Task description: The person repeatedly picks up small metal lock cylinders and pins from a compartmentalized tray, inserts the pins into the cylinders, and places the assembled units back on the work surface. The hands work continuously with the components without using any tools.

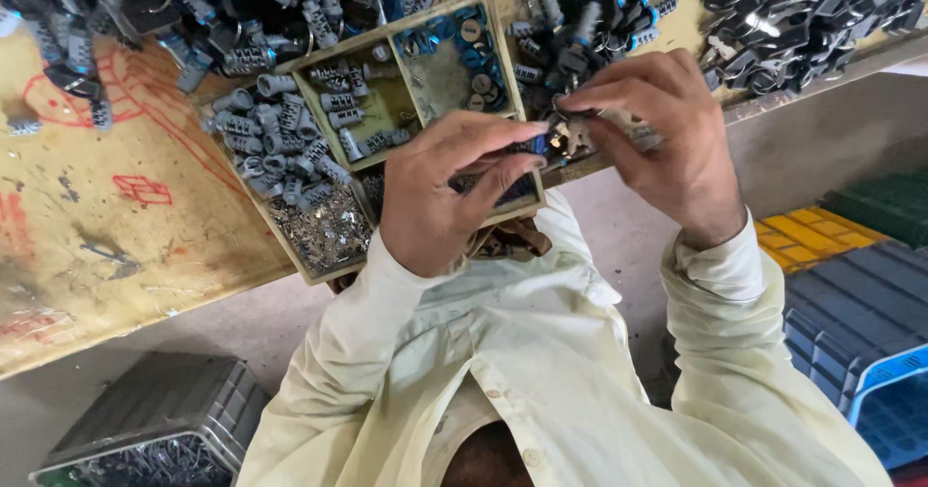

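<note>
My left hand (pixel 440 192) and my right hand (pixel 667 139) meet over the table edge, fingertips pinched together. Between them is a small grey metal cylinder part (pixel 592 134). My right hand grips it, and my left thumb and forefinger press a tiny dark and blue piece (pixel 543 146) against its end. Just under my left hand lies a shallow divided tray (pixel 387 47). Its compartments hold grey ribbed cylinders (pixel 343 110), blue rings with round discs (pixel 464 47) and tiny shiny metal bits (pixel 324 231). The left hand hides part of the tray.
Heaps of grey and blue cylinder parts (pixel 193 14) cover the worn yellow table (pixel 116 226). Dark metal pieces (pixel 812 18) are piled at the top right. A grey crate of metal parts (pixel 155 429) stands on the floor at left; yellow (pixel 807 236) and blue (pixel 860 323) crates at right.
</note>
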